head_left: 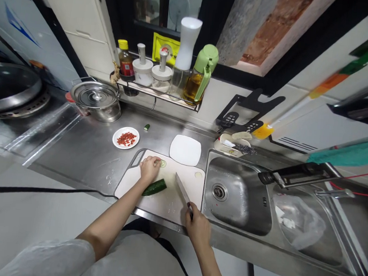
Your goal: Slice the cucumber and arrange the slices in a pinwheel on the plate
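Observation:
On the white cutting board [169, 207], my left hand [149, 169] has its fingers closed around pale green cucumber slices [163, 164] near the board's far side. The fingers partly cover the slices, so I cannot tell how thick the stack is. A dark green length of cucumber [154, 187] lies nearer to me, just under my left wrist. My right hand [198, 226] grips the handle of a kitchen knife [182, 189]. Its blade points away from me over the board's right half, apart from the cucumber. One thin cucumber slice [198, 175] lies at the far right corner.
Behind the board are a white plate [185, 150], a round plate [119, 143] of chopped red pieces and a cucumber end [146, 127]. A steel sink [240, 193] adjoins on the right. At the back left stands a lidded pot [105, 110], beneath a condiment rack [171, 96].

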A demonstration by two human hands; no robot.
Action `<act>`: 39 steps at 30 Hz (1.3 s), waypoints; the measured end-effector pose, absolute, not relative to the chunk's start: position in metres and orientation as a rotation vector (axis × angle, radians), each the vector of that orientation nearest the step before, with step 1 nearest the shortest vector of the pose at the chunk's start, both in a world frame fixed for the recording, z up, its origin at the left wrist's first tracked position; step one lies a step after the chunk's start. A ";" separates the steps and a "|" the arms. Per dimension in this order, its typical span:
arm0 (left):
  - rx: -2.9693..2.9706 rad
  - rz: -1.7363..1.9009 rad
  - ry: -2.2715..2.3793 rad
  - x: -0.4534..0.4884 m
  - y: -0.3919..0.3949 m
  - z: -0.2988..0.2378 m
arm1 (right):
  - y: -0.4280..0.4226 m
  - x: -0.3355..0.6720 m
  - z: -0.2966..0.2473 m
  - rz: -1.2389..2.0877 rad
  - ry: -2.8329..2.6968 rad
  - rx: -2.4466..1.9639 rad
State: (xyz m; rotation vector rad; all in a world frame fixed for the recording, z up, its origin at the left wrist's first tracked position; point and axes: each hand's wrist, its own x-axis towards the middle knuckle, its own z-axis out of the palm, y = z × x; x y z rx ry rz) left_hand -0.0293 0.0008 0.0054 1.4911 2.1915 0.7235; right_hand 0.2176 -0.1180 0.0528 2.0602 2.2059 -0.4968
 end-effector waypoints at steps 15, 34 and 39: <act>2.092 0.993 1.665 -0.031 -0.083 -0.007 | -0.103 0.187 0.078 -0.817 2.112 1.769; 2.191 0.992 1.643 -0.030 -0.078 -0.008 | -0.108 0.168 0.080 -0.691 2.175 1.607; 2.188 0.969 1.632 -0.031 -0.077 -0.008 | -0.107 0.164 0.083 -0.698 2.155 1.563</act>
